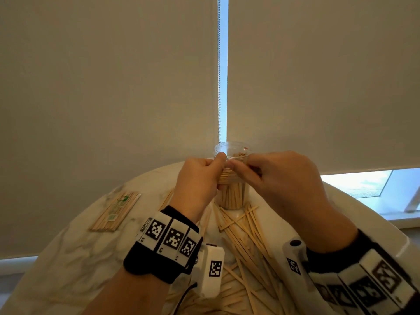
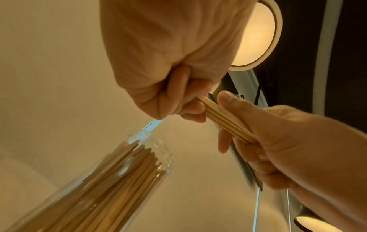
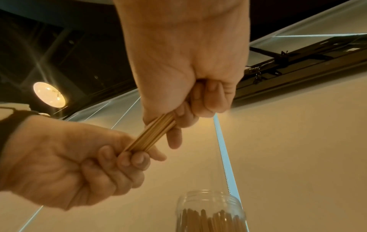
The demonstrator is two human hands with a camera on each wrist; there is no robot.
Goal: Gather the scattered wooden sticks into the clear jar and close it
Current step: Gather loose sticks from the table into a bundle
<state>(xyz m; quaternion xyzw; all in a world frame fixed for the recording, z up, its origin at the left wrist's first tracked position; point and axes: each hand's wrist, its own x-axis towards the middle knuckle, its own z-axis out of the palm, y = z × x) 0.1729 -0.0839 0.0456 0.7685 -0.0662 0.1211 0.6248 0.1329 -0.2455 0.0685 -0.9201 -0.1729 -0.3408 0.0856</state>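
Marble-patterned round table [image 1: 68, 258], packaged skewer bundle [image 1: 114, 211], roller blinds [image 1: 102, 87], ceiling lamp [image 3: 49, 94]

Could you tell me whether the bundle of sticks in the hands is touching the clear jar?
Apart: the right wrist view shows the bundle above the jar, wall between.

Pale wood, clear plastic, beige blinds — that was my palette.

I saw tan sticks [image 1: 244, 235] on the white, grey-veined table [image 1: 75, 246], a colourless jar [image 1: 231, 151], a green-labelled packet [image 1: 114, 211], and black wristbands [image 1: 163, 246] with black-and-white square markers.
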